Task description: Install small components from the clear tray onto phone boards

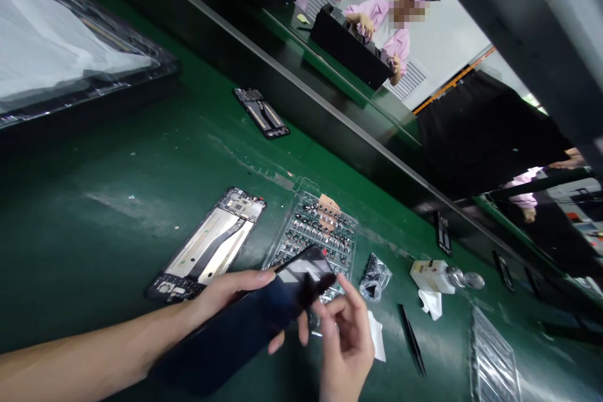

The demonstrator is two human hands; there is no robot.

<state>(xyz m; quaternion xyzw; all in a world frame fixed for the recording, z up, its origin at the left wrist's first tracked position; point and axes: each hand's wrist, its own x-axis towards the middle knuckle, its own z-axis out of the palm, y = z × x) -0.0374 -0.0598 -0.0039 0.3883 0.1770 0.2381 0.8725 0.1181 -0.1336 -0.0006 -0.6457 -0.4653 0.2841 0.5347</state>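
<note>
My left hand grips a dark phone screen panel from underneath, thumb along its upper edge. My right hand is at the panel's far end, fingers bent and pinched at its corner near the top. Just beyond the panel lies a clear plastic tray of several small black parts. An open phone frame with metal plate lies on the green mat to the left of the tray.
A second phone frame lies farther back. Black tweezers, a white cloth, a small white bottle and a little plastic bag are at the right. A large tray stack sits far left. A person in pink works across the line.
</note>
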